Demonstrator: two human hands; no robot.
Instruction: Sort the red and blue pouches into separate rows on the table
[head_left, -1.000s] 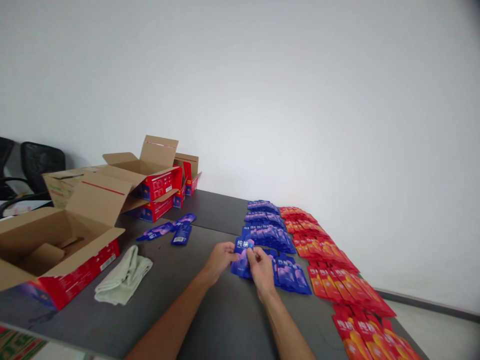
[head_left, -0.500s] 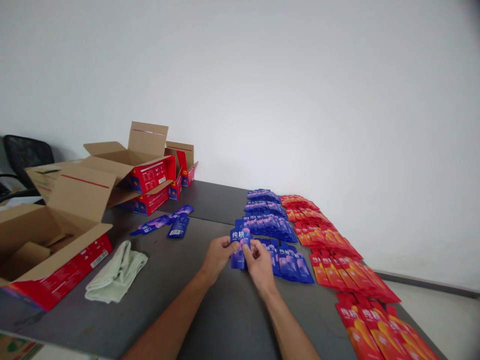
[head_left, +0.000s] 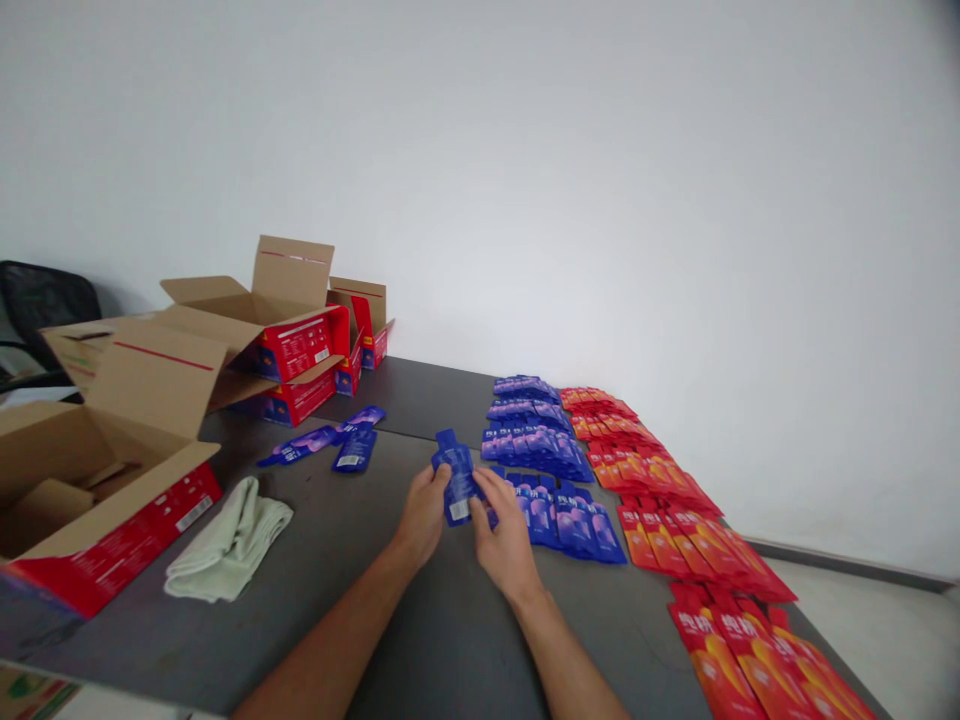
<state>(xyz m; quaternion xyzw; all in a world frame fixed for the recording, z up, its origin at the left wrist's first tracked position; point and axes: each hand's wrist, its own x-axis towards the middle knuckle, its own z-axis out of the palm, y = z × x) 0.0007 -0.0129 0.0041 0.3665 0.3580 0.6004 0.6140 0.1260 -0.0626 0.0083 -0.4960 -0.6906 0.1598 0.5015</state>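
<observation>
A blue pouch (head_left: pixel 459 487) is held up over the table in front of me, its back with small print and a white barcode label facing me. My left hand (head_left: pixel 424 508) pinches its left edge, thumb on the near face. At its right edge, my right hand (head_left: pixel 504 530) has thumb and fingers closed on the same pouch. Just beyond the right hand lies a row of overlapping blue pouches (head_left: pixel 574 520), fronts up. More blue pouches are stacked in rows (head_left: pixel 534 450) behind it.
Rows of red-orange pouches (head_left: pixel 675 535) line the table's right side. Several loose blue pouches (head_left: pixel 354 450) lie left of centre. A folded pale cloth (head_left: pixel 229 540) rests near an open red carton (head_left: pixel 124 545). More open cartons (head_left: pixel 300 350) are stacked behind, by the wall.
The pouch in my hands has turned from its printed front to its back and shifted slightly left. My right hand's fingers have spread along its edge.
</observation>
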